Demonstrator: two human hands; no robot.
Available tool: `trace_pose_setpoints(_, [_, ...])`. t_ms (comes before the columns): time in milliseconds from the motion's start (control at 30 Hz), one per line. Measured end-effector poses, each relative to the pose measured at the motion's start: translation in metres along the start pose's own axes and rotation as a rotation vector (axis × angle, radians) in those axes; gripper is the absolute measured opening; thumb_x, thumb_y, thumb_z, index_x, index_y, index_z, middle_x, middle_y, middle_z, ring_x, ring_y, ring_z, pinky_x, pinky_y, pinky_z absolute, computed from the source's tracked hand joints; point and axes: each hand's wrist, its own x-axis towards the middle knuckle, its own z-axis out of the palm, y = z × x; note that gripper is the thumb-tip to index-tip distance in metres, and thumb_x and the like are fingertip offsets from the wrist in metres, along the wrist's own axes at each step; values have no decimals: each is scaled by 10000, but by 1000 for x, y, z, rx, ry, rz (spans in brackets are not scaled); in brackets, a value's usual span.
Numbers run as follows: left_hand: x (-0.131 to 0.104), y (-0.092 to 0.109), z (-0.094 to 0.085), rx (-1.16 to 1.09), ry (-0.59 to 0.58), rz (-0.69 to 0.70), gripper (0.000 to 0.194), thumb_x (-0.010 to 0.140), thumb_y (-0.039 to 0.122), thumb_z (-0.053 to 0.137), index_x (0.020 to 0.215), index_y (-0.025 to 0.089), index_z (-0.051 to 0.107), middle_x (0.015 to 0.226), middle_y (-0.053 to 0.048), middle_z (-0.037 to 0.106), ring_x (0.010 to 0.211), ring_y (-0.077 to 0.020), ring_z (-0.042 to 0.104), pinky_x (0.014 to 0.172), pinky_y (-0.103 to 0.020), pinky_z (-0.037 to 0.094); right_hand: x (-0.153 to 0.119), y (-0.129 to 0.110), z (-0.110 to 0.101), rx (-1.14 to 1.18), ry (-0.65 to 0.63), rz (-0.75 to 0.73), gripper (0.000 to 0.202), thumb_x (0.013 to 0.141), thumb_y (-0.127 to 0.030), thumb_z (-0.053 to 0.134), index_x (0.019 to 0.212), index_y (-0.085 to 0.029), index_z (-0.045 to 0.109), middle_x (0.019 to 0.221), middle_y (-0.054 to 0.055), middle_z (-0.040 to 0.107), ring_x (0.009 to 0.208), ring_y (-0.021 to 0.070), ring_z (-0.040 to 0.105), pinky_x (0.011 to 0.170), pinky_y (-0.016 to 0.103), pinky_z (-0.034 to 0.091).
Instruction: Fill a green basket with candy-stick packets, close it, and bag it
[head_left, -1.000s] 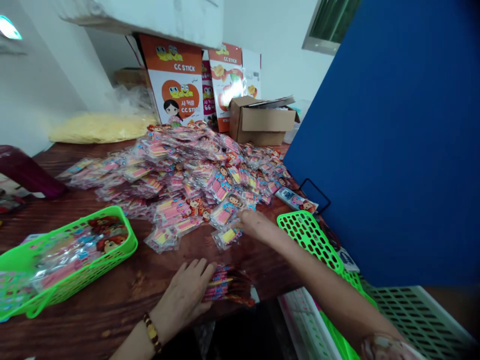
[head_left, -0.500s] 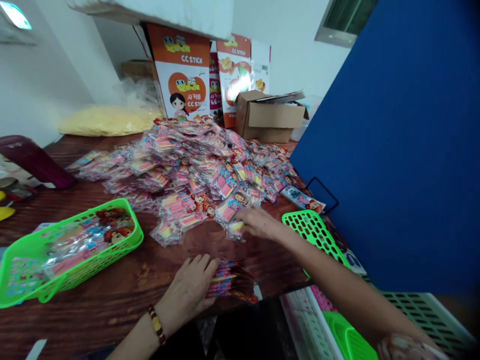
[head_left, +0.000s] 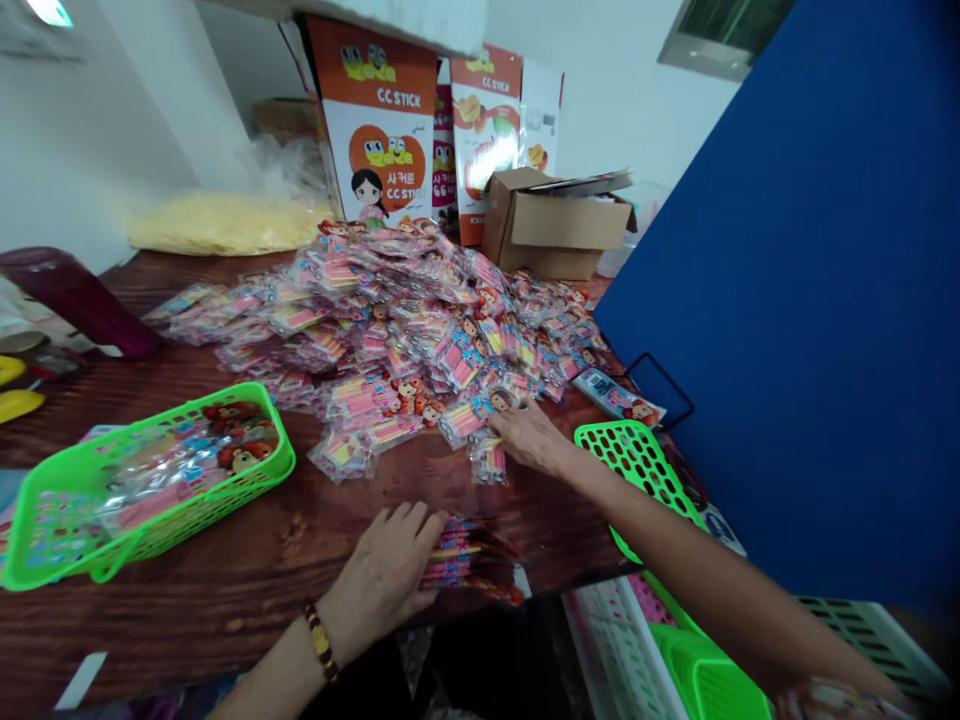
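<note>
My left hand (head_left: 390,565), with a beaded bracelet at the wrist, is closed around a stack of small printed packets (head_left: 469,560) standing on edge near the table's front. The far side of its fingers is hidden behind the stack. My right hand (head_left: 529,435) reaches to the front of a large heap of clear packets (head_left: 390,310) with pink and yellow sticks inside. Its fingers are bent together at a small packet (head_left: 490,462) lying at the heap's edge; the fingertips are partly hidden.
A green basket (head_left: 289,465) holding packets stands on the left of the table (head_left: 300,540). Another green basket (head_left: 634,455) lies by my right forearm. Behind the heap are printed cartons (head_left: 390,90) and an open cardboard box (head_left: 562,225). A blue panel (head_left: 787,330) rises on the right.
The view has shifted slightly. The small packet under my right fingers has turned and shows its pink sticks; the right hand has moved a little toward the heap. My left hand still grips the stack.
</note>
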Motion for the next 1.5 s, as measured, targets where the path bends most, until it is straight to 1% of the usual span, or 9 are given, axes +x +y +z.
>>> trace_pose_setpoints(200, [0, 0, 0, 6, -12, -17, 670, 723, 249, 731, 1308, 228, 404, 1198, -82, 531, 1103, -292, 493, 954, -456, 415, 35, 14, -15, 94, -109, -46, 488, 887, -241, 572, 1353, -192, 433, 1225, 129, 595, 1124, 281, 531, 935, 408, 348])
trace_pose_setpoints(300, [0, -1, 0, 0, -12, -22, 663, 722, 242, 727, 1301, 234, 405, 1201, -82, 529, 1100, -286, 494, 955, -448, 411, 49, 7, -12, 25, -120, -64, 423, 874, -218, 579, 1290, -177, 511, 1244, 153, 562, 1140, 295, 510, 905, 389, 373])
trace_pose_setpoints(467, [-1, 0, -1, -29, -16, -23, 673, 713, 253, 743, 1294, 227, 404, 1202, -83, 527, 1111, -289, 489, 981, -452, 396, 25, -8, -1, -91, 71, -25, 225, 914, -171, 461, 1094, -148, 593, 1166, 173, 571, 1114, 314, 479, 920, 446, 340])
trace_pose_setpoints(633, [0, 1, -4, -52, -11, -24, 662, 716, 251, 746, 1288, 240, 412, 1193, -76, 532, 1100, -285, 494, 960, -440, 409, 2, 7, -8, 96, -24, -42, 235, 874, -207, 558, 1103, -157, 555, 1046, 118, 643, 1046, 261, 531, 969, 425, 282])
trace_pose_setpoints(867, [2, 1, -5, -31, -55, -49, 701, 700, 264, 769, 1301, 229, 409, 1206, -88, 531, 1101, -296, 495, 964, -459, 409, 58, 21, -19, 173, -235, -34, 460, 832, -264, 626, 1274, -197, 515, 1165, 117, 614, 1080, 278, 552, 923, 384, 343])
trace_pose_setpoints(967, [2, 0, -3, -25, -31, -39, 691, 702, 259, 761, 1297, 227, 411, 1197, -81, 531, 1094, -293, 494, 958, -458, 412, 68, 16, -16, 72, -197, -24, 398, 824, -295, 642, 1192, -161, 569, 1201, 155, 551, 1087, 292, 519, 923, 392, 356])
trace_pose_setpoints(1233, [-1, 1, -4, -40, -12, -25, 662, 724, 267, 741, 1295, 220, 409, 1185, -87, 533, 1090, -293, 501, 954, -449, 415, 29, 21, -5, 51, -4, -31, 248, 821, -268, 628, 1020, -149, 537, 1050, 112, 600, 1018, 260, 501, 948, 406, 269])
trace_pose_setpoints(1400, [0, 1, -2, -50, -11, -28, 690, 717, 282, 757, 1306, 225, 402, 1224, -96, 523, 1128, -296, 492, 1000, -466, 392, -4, 37, -11, 300, -114, 42, 265, 799, -335, 648, 965, -191, 499, 890, 7, 625, 844, 192, 541, 864, 330, 288])
trace_pose_setpoints(1500, [1, 1, -4, -51, -26, -31, 683, 709, 275, 766, 1291, 221, 414, 1211, -92, 531, 1118, -297, 499, 995, -475, 399, 6, 36, -15, 353, -212, 10, 405, 750, -323, 693, 1094, -203, 515, 997, 24, 651, 947, 224, 567, 894, 336, 304])
